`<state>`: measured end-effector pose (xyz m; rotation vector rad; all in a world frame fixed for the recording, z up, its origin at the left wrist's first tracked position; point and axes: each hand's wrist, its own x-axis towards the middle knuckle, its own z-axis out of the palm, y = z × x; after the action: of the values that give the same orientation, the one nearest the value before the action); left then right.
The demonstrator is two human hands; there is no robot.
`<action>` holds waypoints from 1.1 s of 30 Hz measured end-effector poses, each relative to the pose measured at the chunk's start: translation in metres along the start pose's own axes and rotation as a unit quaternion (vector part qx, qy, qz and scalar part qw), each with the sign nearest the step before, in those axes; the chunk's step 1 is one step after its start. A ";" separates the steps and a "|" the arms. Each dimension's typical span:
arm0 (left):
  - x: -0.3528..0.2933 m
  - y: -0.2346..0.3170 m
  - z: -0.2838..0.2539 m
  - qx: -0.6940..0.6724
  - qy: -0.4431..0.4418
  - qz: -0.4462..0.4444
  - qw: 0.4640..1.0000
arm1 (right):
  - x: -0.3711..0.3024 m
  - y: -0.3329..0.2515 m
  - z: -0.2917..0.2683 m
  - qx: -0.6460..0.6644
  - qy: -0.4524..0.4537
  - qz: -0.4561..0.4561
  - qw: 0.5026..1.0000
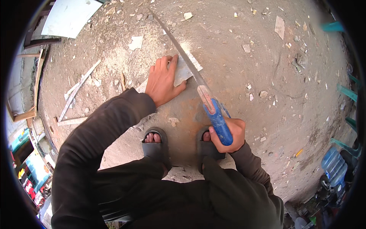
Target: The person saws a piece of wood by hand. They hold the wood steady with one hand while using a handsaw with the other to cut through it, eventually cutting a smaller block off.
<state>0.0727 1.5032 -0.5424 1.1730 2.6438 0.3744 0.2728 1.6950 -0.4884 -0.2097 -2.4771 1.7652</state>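
Dark sleeves (pixel 93 133) and dark trousers (pixel 148 192) fill the lower part of the view, seen from above by the wearer. The right grip (pixel 233 133) is wrapped around the blue handle (pixel 221 128) of a handsaw (pixel 199 79). Its long, narrow blade slants away toward the upper left and passes across a pale, flat board (pixel 185 71); whether the teeth touch it cannot be told. The left grip (pixel 163 81) lies palm down on that board, thumb spread wide, pressing rather than clenched. The board lies low over the ground, angled from lower left to upper right beneath that hand.

Just behind are two feet in dark open-toed sandals (pixel 157 147). Around the board, brown ground (pixel 232 53) is strewn with pale crumbs and chips, thickest beyond the left hand. Thin wooden strips (pixel 78 91) lie to the left, with a white panel (pixel 70 17) at the upper left. Near the right edge sit a clear blue plastic bottle (pixel 334 165) and green plastic pieces (pixel 347 92).
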 end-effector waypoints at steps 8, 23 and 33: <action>-0.010 0.017 0.040 0.012 0.088 -0.087 0.992 | 0.000 0.033 0.011 0.002 0.001 -0.047 0.999; 0.002 0.004 0.049 -0.019 0.149 -0.091 0.985 | 0.022 0.040 -0.007 0.076 -0.033 -0.001 0.997; -0.001 0.002 0.048 -0.052 0.158 -0.087 0.982 | 0.013 0.034 -0.008 0.094 -0.039 0.016 0.995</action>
<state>0.0895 1.5103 -0.5867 0.9068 2.9234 0.7089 0.2632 1.7153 -0.5180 -0.1695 -2.3504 2.0420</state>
